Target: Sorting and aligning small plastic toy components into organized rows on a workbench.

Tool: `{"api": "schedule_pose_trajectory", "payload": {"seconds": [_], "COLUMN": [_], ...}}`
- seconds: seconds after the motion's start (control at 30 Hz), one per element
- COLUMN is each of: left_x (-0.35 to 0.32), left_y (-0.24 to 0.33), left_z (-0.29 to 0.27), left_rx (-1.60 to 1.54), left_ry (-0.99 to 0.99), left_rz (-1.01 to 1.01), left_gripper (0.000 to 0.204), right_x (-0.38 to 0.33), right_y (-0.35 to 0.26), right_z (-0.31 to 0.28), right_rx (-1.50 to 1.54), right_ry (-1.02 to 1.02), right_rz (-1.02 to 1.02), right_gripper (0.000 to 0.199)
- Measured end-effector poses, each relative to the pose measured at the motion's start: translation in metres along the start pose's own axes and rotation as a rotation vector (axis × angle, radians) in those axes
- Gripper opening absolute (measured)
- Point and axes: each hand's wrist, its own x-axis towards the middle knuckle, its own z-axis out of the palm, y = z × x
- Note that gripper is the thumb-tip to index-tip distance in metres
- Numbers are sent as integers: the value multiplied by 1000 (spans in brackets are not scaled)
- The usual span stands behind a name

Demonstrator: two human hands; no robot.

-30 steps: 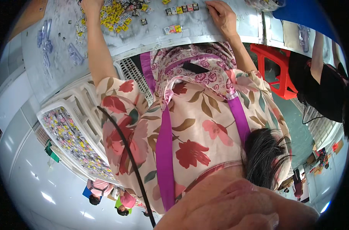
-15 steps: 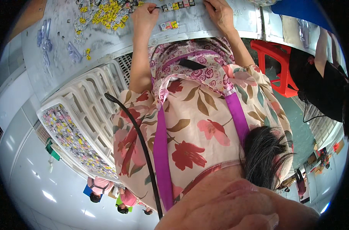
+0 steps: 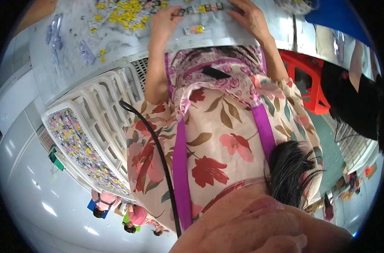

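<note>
On the light table, a row of small square pieces (image 3: 200,8) in black, white and yellow lies between my hands. At the row's left end, my left hand (image 3: 163,26) is closed, its thumb and fingertips pinching a small dark piece (image 3: 180,12). My right hand (image 3: 253,20) rests beside the row's right end, fingers bent and apart, with nothing visible in them. A short group of pink, white and yellow pieces (image 3: 194,29) lies nearer to me. To the left spreads a heap of loose yellow, white and black pieces (image 3: 128,14).
Clear purplish plastic parts (image 3: 86,52) and two yellow pieces (image 3: 102,55) lie on the table's left. White plastic crates (image 3: 91,101), one full of small pieces, stand below left. A red stool (image 3: 308,76) and a person in black (image 3: 348,101) are on the right.
The view has shifted slightly. My left hand has brought the dark piece up to the row's left end. My right hand's fingers have spread a little at the other end.
</note>
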Motion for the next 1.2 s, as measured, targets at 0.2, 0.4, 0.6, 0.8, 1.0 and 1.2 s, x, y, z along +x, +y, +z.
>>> {"api": "schedule_pose_trajectory", "payload": {"seconds": [0.2,0.4,0.6,0.8,1.0,1.2], "left_x": [4,8,46,137,195,190], "left_y": [11,3,-53,-169,-192,-188], "left_z": [6,-26,-96,-120,-105,-91], "left_rx": [-24,17,117,113,134,175], "left_ry": [-2,76,212,269,211,351], "left_rz": [-80,-76,-221,-275,-366,-87], "left_gripper": [35,37,33,35,23,23], "right_x": [-11,-12,-9,-9,-11,-14], "right_y": [9,7,4,7,7,2], "right_z": [8,11,14,16,17,13], "right_rx": [-47,-36,-47,-20,3,15], "right_ry": [96,177,242,250,263,289], "right_rz": [33,44,9,26,59,125], "right_gripper": [34,26,23,20,17,16]}}
